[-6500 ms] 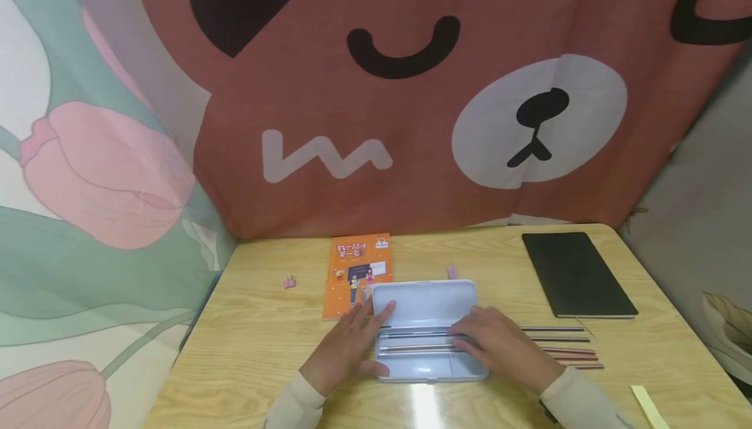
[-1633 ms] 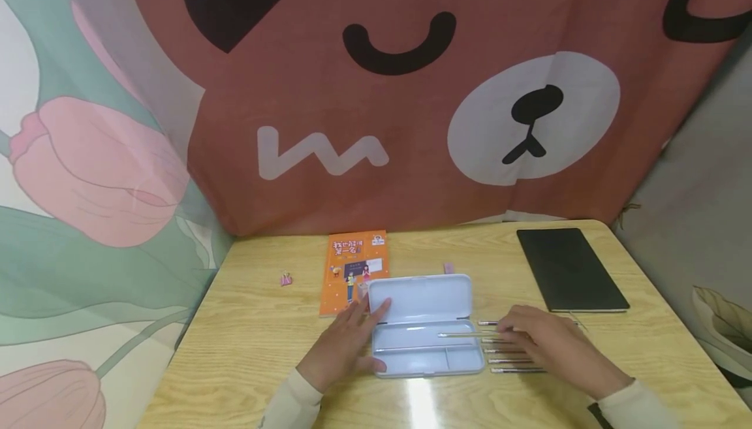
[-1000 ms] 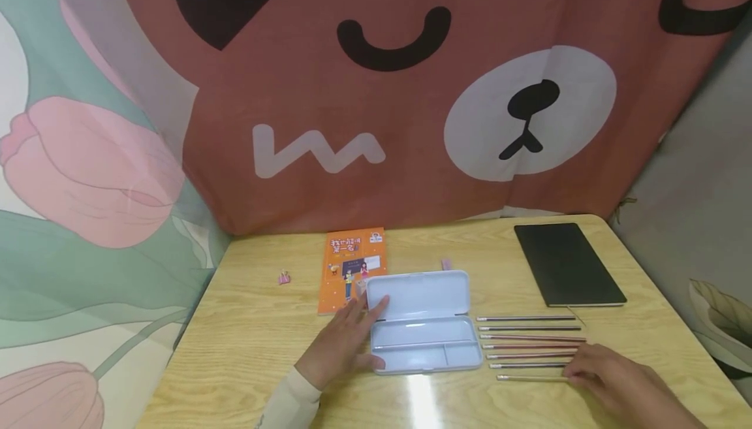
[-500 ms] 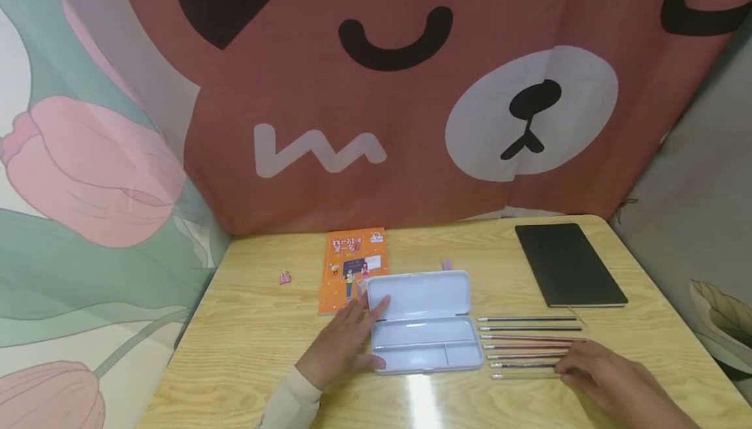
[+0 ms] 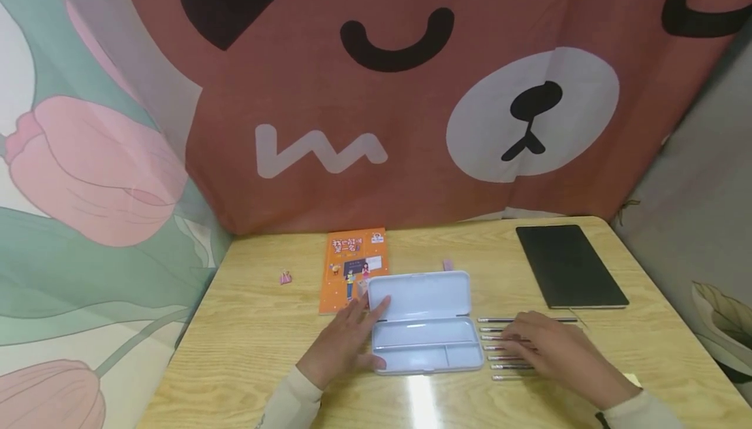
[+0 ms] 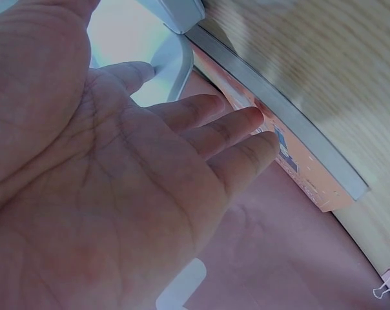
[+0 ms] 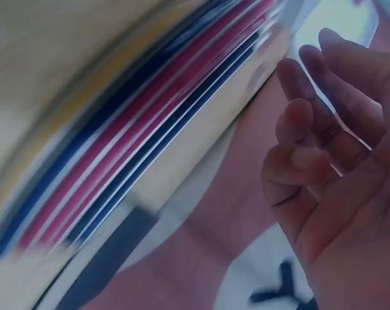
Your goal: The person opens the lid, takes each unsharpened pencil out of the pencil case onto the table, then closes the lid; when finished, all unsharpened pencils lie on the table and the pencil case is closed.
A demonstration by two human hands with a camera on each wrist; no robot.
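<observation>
A light blue pencil case (image 5: 419,296) lies with its lid up; its divided lower half shows bare floor. My left hand (image 5: 337,350) rests at its left end, index finger against the lid and thumb at the lower corner. Those fingers look nearly straight in the left wrist view. To the right of the case, several pencils (image 5: 506,377) lie side by side, eraser ends toward it. Over the row hovers my right hand (image 5: 558,350), hiding its middle. In the right wrist view the fingers bend loosely with nothing between them, beside blurred blue, red and yellow pencils (image 7: 111,155).
Partly behind the case lies an orange book (image 5: 346,246), with a pink binder clip (image 5: 285,277) to its left. A small purple piece (image 5: 448,264) shows behind the lid. A black notebook (image 5: 570,266) sits back right. Yellow paper (image 5: 632,379) peeks out by the right wrist.
Pencils seen in the case earlier now lie in the row. My right hand set a yellowish pencil at the row's front, let go and moved back left over the row. The left hand stays.
</observation>
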